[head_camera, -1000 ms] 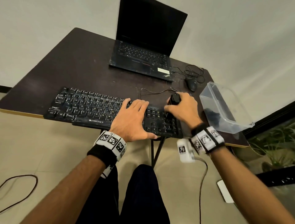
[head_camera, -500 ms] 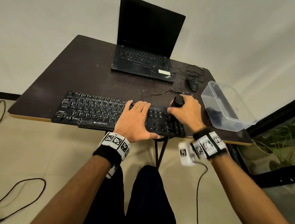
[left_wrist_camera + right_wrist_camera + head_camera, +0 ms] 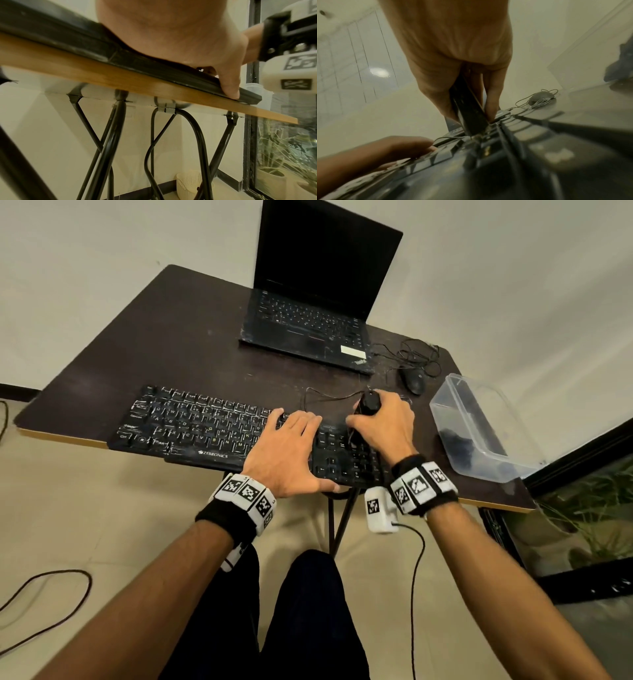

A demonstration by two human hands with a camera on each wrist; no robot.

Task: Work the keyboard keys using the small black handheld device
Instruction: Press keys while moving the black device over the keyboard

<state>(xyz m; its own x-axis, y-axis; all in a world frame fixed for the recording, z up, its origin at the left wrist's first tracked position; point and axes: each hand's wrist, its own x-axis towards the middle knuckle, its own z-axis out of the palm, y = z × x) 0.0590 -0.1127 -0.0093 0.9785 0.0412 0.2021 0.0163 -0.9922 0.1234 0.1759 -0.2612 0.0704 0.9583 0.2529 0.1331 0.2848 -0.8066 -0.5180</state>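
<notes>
A black Zebronics keyboard (image 3: 205, 429) lies along the near edge of the dark table (image 3: 171, 337). My left hand (image 3: 291, 453) rests flat on its right-middle keys with fingers straight, and the thumb (image 3: 229, 83) lies on the keyboard's front edge (image 3: 154, 67). My right hand (image 3: 380, 422) grips the small black handheld device (image 3: 370, 404) upright over the right key block. In the right wrist view the device (image 3: 467, 108) points down, its tip touching the keys (image 3: 513, 135). The left fingers (image 3: 412, 143) show at lower left there.
A black laptop (image 3: 315, 302) stands open at the back. A wired mouse (image 3: 414, 380) with tangled cable lies right of it. A clear plastic tub (image 3: 479, 433) sits at the table's right edge. Table legs (image 3: 111, 135) and my knees are below.
The head view has shifted slightly. The right hand with the device has edged toward the back of the keyboard's right key block. The left hand stays flat on the keys.
</notes>
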